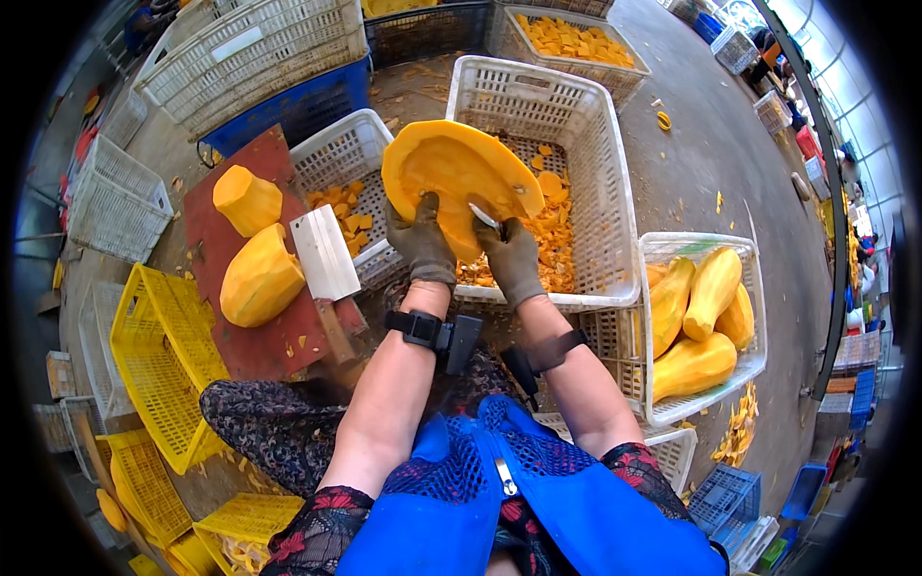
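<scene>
A hollowed pumpkin half [461,158], its orange inside facing up, is over a white crate [619,206] of orange pumpkin scraps [552,235]. In its grey-brown glove, my left hand [423,248] is closed on the near left rim of the half. My gloved right hand [512,259] grips a small shiny metal tool [483,215] at the near right edge of the half; the tool's full shape is hidden. Left of my hands, a cleaver [324,252] lies on a red board [264,341], beside two peeled pumpkin pieces [261,276].
Whole peeled pumpkins [713,293] fill a white crate at my right. A smaller white crate [346,144] with orange chunks stands behind the cleaver. Yellow crates [158,360] line the left side. Stacked crates [254,67] and a crate of cut pieces [576,43] stand farther back.
</scene>
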{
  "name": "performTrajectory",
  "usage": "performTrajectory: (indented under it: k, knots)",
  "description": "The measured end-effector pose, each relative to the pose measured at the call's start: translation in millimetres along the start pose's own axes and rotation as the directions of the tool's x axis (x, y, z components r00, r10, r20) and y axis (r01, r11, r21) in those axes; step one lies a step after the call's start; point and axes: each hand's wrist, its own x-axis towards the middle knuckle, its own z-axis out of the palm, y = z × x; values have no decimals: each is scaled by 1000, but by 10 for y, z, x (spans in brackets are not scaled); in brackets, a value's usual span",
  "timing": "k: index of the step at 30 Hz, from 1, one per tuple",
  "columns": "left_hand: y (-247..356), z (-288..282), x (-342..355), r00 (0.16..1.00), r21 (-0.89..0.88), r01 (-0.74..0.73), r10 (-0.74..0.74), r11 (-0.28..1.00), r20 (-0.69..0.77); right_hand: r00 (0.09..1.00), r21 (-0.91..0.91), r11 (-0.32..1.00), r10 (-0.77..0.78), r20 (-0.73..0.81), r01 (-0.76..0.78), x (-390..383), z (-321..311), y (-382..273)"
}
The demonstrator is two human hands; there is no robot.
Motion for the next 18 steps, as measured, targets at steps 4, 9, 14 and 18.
performTrajectory:
  k: [4, 9, 14, 18]
  knots:
    - [23, -1, 7, 999, 42, -39, 38, 998, 29, 976, 186, 962, 181, 119, -201, 87, 124, 194]
    - [9, -70, 107, 997, 41, -73, 72, 997, 8, 952, 449, 844, 211, 222, -292, 22, 30, 186]
    - [29, -135, 211, 989, 60, -28, 36, 998, -145, 961, 876, 396, 105, 256, -277, 136, -536, 7]
    - [116, -101, 211, 982, -80, 63, -77, 995, -175, 973, -337, 940, 125, 194, -54, 471, -854, 937]
